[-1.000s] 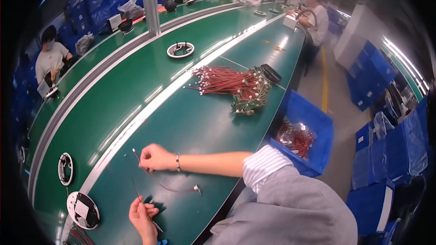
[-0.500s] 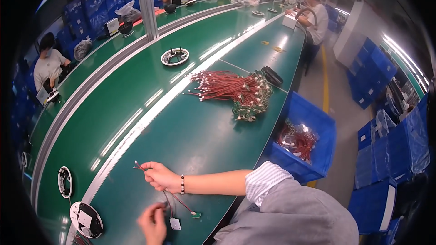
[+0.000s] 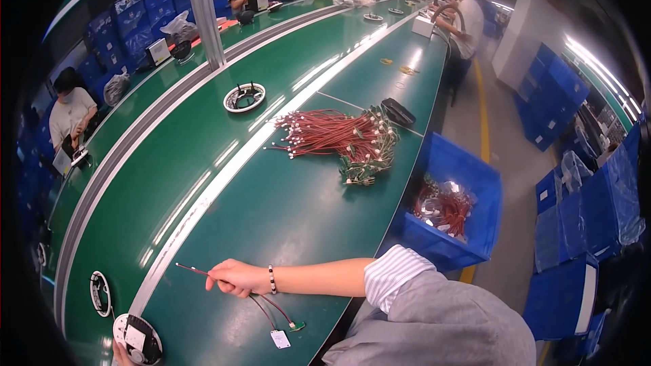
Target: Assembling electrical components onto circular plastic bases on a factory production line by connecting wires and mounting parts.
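Observation:
My right hand (image 3: 237,278), with a beaded bracelet at its wrist, is closed round thin red-and-black wire leads (image 3: 193,270). Their connector tips point left past my fingers. Below the hand the wires trail to a small white square plate (image 3: 280,339) and a small green circuit board (image 3: 297,326) at the bench surface. At the lower left, my left hand (image 3: 122,356) grips the edge of a round white housing (image 3: 137,339) with black and white parts inside; most of that hand lies outside the picture.
A heap of red wire leads with green boards (image 3: 339,137) lies farther up the bench beside a black object (image 3: 398,112). A blue bin (image 3: 485,220) with wires stands right of the bench. White rings (image 3: 245,97) sit on the green conveyor (image 3: 180,156). Co-workers sit beyond.
My left hand has moved from beside the hanging plate down-left to the round housing. The wire ends in my right hand now reach farther left; plate and green board shifted right.

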A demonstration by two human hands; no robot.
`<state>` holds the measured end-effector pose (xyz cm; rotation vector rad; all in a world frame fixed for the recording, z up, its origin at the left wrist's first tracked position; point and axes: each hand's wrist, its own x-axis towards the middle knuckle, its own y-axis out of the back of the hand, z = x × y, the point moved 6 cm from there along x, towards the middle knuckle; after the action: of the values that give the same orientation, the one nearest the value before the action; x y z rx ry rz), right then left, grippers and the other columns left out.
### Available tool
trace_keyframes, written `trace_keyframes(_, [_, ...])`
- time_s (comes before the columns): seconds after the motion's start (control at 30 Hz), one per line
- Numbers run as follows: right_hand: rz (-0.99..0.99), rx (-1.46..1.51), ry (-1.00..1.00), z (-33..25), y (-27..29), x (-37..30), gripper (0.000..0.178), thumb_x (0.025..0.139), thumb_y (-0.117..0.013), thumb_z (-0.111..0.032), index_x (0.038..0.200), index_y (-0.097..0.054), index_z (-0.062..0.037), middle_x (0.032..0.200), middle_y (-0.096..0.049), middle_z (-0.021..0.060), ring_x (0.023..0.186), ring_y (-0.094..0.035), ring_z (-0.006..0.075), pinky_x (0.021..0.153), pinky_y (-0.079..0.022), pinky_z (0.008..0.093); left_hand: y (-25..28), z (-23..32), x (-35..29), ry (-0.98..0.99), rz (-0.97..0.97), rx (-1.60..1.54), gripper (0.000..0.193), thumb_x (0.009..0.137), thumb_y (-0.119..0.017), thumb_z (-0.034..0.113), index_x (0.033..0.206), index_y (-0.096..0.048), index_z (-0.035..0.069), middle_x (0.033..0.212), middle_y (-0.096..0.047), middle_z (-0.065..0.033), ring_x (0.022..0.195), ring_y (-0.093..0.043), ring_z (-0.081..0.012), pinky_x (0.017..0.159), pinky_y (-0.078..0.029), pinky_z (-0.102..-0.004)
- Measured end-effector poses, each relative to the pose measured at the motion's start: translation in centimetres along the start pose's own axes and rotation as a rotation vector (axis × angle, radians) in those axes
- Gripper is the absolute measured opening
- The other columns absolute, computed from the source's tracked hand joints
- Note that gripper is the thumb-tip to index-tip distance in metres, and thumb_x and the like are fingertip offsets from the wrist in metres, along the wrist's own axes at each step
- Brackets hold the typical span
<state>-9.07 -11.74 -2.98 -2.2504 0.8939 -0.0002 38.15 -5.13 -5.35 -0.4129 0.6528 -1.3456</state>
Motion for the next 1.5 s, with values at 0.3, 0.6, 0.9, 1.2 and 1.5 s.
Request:
trace_keyframes(0.3, [0.484, -0.896, 0.773, -3.1, 0.6, -0.5, 0.016, 0.078, -0.045, -0.013, 0.07, -0.057, -0.0049, 0.068, -0.055, 0.0094, 0.061, -0.054, 0.0184, 0.058, -0.043, 0.0309, -22.4, -12.1, -5.4, -0.245, 0.219, 0.626, 0.034, 0.077, -0.053, 0.008, 0.108, -0.044, -0.004, 0.102, -0.052, -0.0103, 0.09, -0.052, -0.0171, 0.078, -0.041, -0.0269])
trace_keyframes(0.6, [0.464, -1.094, 0.589, -5.2, 1.6, -1.9, 0.021, 0.083, -0.04, -0.015, 0.073, -0.051, 0.0005, 0.056, -0.05, 0.0143, 0.049, -0.049, 0.022, 0.049, -0.038, 0.0299, -30.6, -19.1, -5.7, -0.088, 0.098, 0.718, 0.018, 0.077, -0.053, 0.006, 0.093, -0.049, -0.001, 0.086, -0.056, -0.0065, 0.08, -0.052, -0.0116, 0.072, -0.041, -0.0235])
trace_keyframes(0.9, [0.298, -1.119, 0.671, -4.5, 0.3, -1.6, 0.018, 0.083, -0.041, -0.013, 0.075, -0.05, 0.0006, 0.057, -0.05, 0.0141, 0.049, -0.048, 0.0243, 0.049, -0.038, 0.0288, -33.3, -17.8, -1.4, -0.311, -0.382, 0.798, 0.03, 0.085, -0.035, 0.018, 0.097, -0.053, -0.003, 0.092, -0.057, -0.0112, 0.086, -0.053, -0.0173, 0.077, -0.04, -0.0265])
trace_keyframes(1.2, [0.316, -1.138, 0.649, -4.5, 0.4, -2.0, 0.016, 0.081, -0.044, -0.01, 0.073, -0.052, 0.0004, 0.056, -0.051, 0.0111, 0.048, -0.05, 0.0178, 0.047, -0.038, 0.0265, -30.6, -17.0, -2.8, -0.483, -0.114, 1.091, 0.014, 0.075, -0.05, 0.005, 0.069, -0.059, -0.003, 0.054, -0.055, -0.007, 0.048, -0.048, -0.006, 0.045, -0.038, -0.02])
trace_keyframes(1.5, [0.241, -0.997, 0.597, -9.0, -1.4, -5.6, 0.011, 0.076, -0.053, -0.004, 0.08, -0.061, 0.0019, 0.06, -0.05, 0.0029, 0.053, -0.043, 0.0066, 0.046, -0.033, 0.0196, -29.7, -17.6, -3.1, -0.359, 0.023, 0.842, 0.018, 0.075, -0.057, 0.012, 0.067, -0.059, -0.005, 0.05, -0.054, -0.0041, 0.047, -0.043, -0.0034, 0.042, -0.034, -0.0198])
